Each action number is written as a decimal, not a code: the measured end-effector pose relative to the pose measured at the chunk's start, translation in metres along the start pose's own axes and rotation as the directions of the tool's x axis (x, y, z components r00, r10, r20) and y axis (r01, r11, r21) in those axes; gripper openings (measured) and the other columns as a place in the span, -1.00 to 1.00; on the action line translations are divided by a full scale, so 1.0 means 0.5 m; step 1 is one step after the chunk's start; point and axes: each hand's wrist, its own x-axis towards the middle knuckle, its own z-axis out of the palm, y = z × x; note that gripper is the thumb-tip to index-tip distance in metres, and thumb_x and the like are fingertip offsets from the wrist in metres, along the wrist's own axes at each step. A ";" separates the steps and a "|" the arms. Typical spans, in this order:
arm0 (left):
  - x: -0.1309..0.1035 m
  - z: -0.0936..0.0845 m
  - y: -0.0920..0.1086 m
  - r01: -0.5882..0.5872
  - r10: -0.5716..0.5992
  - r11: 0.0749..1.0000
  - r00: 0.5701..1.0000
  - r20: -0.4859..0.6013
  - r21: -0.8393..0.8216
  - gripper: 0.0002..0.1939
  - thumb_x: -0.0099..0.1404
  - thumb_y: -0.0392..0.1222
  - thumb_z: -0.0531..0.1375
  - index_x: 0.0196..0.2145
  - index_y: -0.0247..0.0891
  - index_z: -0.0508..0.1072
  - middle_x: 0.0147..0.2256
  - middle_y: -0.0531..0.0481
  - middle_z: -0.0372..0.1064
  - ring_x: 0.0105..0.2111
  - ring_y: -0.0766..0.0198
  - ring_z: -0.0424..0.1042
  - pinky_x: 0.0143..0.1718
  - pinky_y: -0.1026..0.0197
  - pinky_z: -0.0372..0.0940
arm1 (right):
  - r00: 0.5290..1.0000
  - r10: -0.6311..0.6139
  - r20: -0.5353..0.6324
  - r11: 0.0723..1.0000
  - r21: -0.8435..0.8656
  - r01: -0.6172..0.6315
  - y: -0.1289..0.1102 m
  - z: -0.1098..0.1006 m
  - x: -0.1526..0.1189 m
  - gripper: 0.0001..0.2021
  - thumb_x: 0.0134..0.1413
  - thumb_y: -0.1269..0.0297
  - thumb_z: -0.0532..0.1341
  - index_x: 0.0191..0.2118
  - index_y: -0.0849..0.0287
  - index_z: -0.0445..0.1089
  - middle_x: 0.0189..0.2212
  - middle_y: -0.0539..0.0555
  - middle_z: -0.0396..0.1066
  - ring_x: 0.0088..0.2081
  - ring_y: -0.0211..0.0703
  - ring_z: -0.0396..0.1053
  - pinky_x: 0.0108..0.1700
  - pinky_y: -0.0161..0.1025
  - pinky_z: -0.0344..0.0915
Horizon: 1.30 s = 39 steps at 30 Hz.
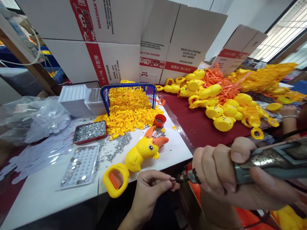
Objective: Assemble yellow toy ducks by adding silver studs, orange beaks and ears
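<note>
My right hand [216, 167] is wrapped round a worn grey-green electric screwdriver [280, 159], its bit pointing left. At the tip of the bit, the thumb and fingers of my left hand [150, 188] are pinched together; what sits between them is too small to make out. Just behind my left hand, a yellow duck toy [135, 156] lies on the white table top, with an open orange beak and a ring handle holding an orange ribbed piece. Near its beak stands a small red cup [160, 120] with tiny dark parts inside.
A blue basket [105, 99] spills small yellow pieces [129, 116]. Left of it are a red tray of screws [90, 131], a clear blister tray [82, 164] with round metal discs, and stacked white trays [73, 99]. Yellow toys [224, 123] pile up at right, near another person's hand [288, 111].
</note>
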 end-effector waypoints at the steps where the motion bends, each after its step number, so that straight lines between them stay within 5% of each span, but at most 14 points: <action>1: 0.000 -0.002 -0.002 0.021 -0.021 1.000 1.000 0.004 -0.017 -0.85 0.01 -0.19 0.54 -0.45 -0.18 0.68 -0.49 -0.04 0.62 -0.47 0.19 0.64 -0.41 0.36 0.52 | 0.999 -0.027 -0.020 1.000 0.013 0.027 0.004 0.003 -0.003 -0.87 0.22 0.14 0.15 -0.21 -0.02 0.43 -0.76 -0.19 -0.03 -0.81 -0.34 0.00 -0.67 -0.31 0.16; 8: 0.000 0.006 0.004 0.205 -0.214 0.958 0.977 -0.024 -0.199 -0.79 -0.07 -0.21 0.58 -0.48 -0.22 0.66 -0.49 -0.02 0.62 -0.50 0.29 0.62 -0.44 0.43 0.46 | 0.984 -0.107 -0.146 0.992 0.050 0.115 0.036 0.010 -0.029 -0.88 0.24 0.19 0.16 -0.19 0.04 0.41 -0.73 -0.19 -0.01 -0.78 -0.37 0.01 -0.66 -0.35 0.16; 14: 0.000 0.000 0.014 0.318 -0.336 0.921 0.941 -0.044 -0.225 -0.71 -0.14 -0.17 0.60 -0.46 -0.27 0.65 -0.48 -0.05 0.62 -0.46 0.25 0.64 -0.47 0.45 0.42 | 0.987 -0.105 -0.125 0.993 0.041 0.111 0.037 0.022 -0.015 -0.87 0.22 0.21 0.17 -0.22 0.07 0.44 -0.74 -0.16 0.03 -0.77 -0.35 0.03 -0.67 -0.32 0.15; 21: 0.009 -0.036 0.007 0.237 -0.233 0.971 0.968 0.094 -0.031 -0.72 0.02 -0.05 0.53 -0.37 -0.27 0.67 -0.43 -0.10 0.64 -0.41 0.09 0.66 -0.38 0.26 0.52 | 0.992 -0.046 -0.120 0.995 0.080 0.056 0.053 0.019 -0.006 -0.90 0.14 0.24 0.20 -0.28 0.09 0.45 -0.76 -0.16 0.07 -0.80 -0.36 0.02 -0.73 -0.35 0.15; 23: 0.001 -0.049 0.018 0.166 -0.178 0.980 0.978 0.109 0.106 -0.62 0.06 0.00 0.51 -0.20 -0.21 0.67 -0.24 -0.15 0.66 -0.25 0.00 0.66 -0.23 0.12 0.56 | 0.992 -0.038 -0.119 0.997 0.066 0.046 0.055 0.019 -0.003 -0.90 0.13 0.23 0.21 -0.31 0.09 0.45 -0.78 -0.17 0.07 -0.82 -0.37 0.00 -0.73 -0.35 0.14; 25: -0.006 -0.065 0.043 -0.031 -0.010 0.936 0.993 0.115 0.351 -0.45 0.08 0.01 0.49 0.03 -0.11 0.58 0.03 -0.19 0.57 -0.03 -0.07 0.60 -0.01 -0.03 0.52 | 0.989 -0.044 -0.138 0.998 0.048 0.051 0.053 0.017 0.000 -0.91 0.12 0.24 0.21 -0.32 0.09 0.45 -0.78 -0.17 0.08 -0.83 -0.37 -0.01 -0.75 -0.36 0.13; 26: -0.007 -0.072 0.057 -0.172 0.120 0.841 0.984 0.133 0.512 -0.38 0.10 0.00 0.48 0.12 -0.06 0.51 0.14 -0.18 0.48 0.08 -0.09 0.53 0.09 -0.08 0.46 | 0.987 -0.053 -0.155 0.997 0.039 0.060 0.052 0.016 0.003 -0.91 0.11 0.24 0.21 -0.33 0.10 0.45 -0.79 -0.17 0.08 -0.83 -0.37 -0.01 -0.75 -0.36 0.12; 28: 0.004 -0.082 0.084 -0.389 0.384 0.423 0.895 0.227 0.818 -0.36 0.19 -0.03 0.43 0.21 -0.03 0.41 0.27 -0.18 0.32 0.25 -0.10 0.34 0.25 -0.17 0.29 | 0.978 -0.083 -0.189 0.996 0.018 0.088 0.053 0.012 0.011 -0.91 0.09 0.26 0.21 -0.35 0.12 0.45 -0.79 -0.17 0.09 -0.84 -0.37 -0.01 -0.75 -0.36 0.12; 30: 0.031 -0.085 0.099 -0.324 0.489 -0.072 0.813 0.317 0.943 -0.28 0.18 -0.01 0.43 0.26 -0.13 0.36 0.35 -0.28 0.17 0.35 -0.24 0.14 0.30 -0.30 0.16 | 0.970 -0.123 -0.211 0.992 -0.006 0.125 0.062 0.011 0.025 -0.92 0.05 0.29 0.21 -0.38 0.13 0.43 -0.79 -0.16 0.11 -0.84 -0.36 -0.01 -0.76 -0.35 0.13; 32: 0.065 -0.080 0.097 -0.128 0.424 -0.358 0.860 0.284 0.925 -0.06 0.05 0.10 0.48 0.30 -0.27 0.29 0.31 -0.44 0.18 0.28 -0.43 0.19 0.19 -0.37 0.25 | 0.957 -0.161 -0.243 0.987 -0.028 0.158 0.080 0.013 0.046 -0.96 0.01 0.33 0.21 -0.39 0.12 0.41 -0.80 -0.16 0.13 -0.84 -0.36 -0.03 -0.75 -0.36 0.12; 35: 0.098 -0.065 0.080 0.020 0.275 -0.548 0.949 0.158 0.836 -0.07 0.14 0.04 0.43 0.35 -0.28 0.20 0.10 -0.36 0.39 -0.06 -0.20 0.47 -0.08 -0.16 0.43 | 0.930 -0.173 -0.326 0.985 -0.063 0.161 0.117 0.022 0.080 -0.96 -0.06 0.36 0.24 -0.41 0.11 0.36 -0.81 -0.19 0.14 -0.84 -0.37 -0.03 -0.75 -0.37 0.11; 39: 0.094 -0.052 0.068 0.076 0.237 -0.626 0.967 0.097 0.776 -0.21 0.23 -0.29 0.33 0.36 -0.16 0.17 0.05 -0.22 0.38 -0.17 0.01 0.44 -0.15 0.00 0.41 | 0.919 -0.156 -0.363 0.986 -0.116 0.122 0.154 0.029 0.113 -0.90 -0.10 0.31 0.25 -0.43 0.08 0.29 -0.82 -0.22 0.13 -0.84 -0.38 -0.04 -0.77 -0.38 0.07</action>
